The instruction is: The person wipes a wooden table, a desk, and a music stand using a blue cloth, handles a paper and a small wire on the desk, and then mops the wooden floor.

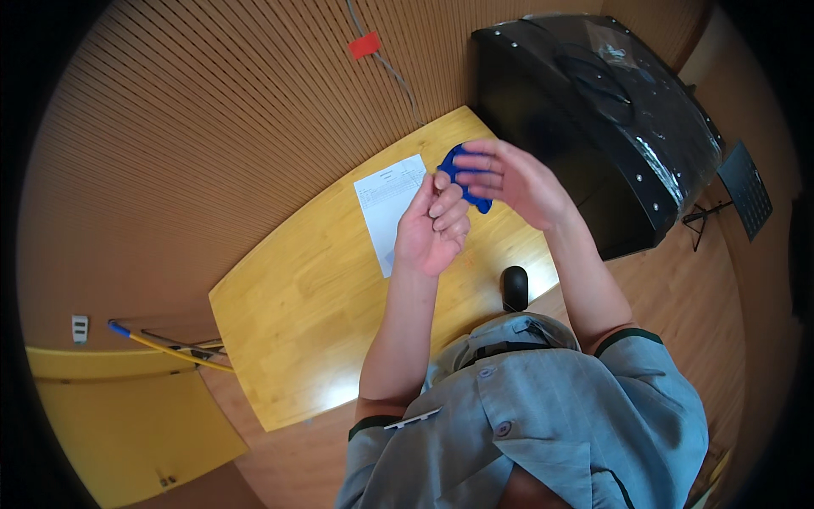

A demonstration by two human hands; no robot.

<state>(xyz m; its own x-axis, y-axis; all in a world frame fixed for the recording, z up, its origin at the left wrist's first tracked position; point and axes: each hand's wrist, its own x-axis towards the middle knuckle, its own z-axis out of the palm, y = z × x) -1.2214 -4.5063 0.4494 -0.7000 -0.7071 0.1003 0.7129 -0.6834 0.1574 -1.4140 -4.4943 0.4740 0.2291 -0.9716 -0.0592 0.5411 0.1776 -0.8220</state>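
Observation:
Over the wooden table, my left hand [434, 229] is raised with its palm up, fingers curled in towards the thumb. Whether something small is pinched between thumb and fingertips cannot be made out. My right hand [518, 181] is close beside it, fingers stretched out to the left and slightly apart, its thumb hidden. Behind those fingers shows a blue object [449, 167] with a curved edge, partly covered. I cannot tell whether the right hand grips it or only passes in front. A printed paper sheet [383, 207] lies flat on the table, partly under my left hand.
The yellow wooden table [299, 305] stands against a slatted wall [254, 127]. On its near edge is a black computer mouse [515, 287]. A large black cabinet [559, 153] abuts the right side. A yellow pole with a blue tip [119, 327] leans at left, near a yellow panel [140, 426].

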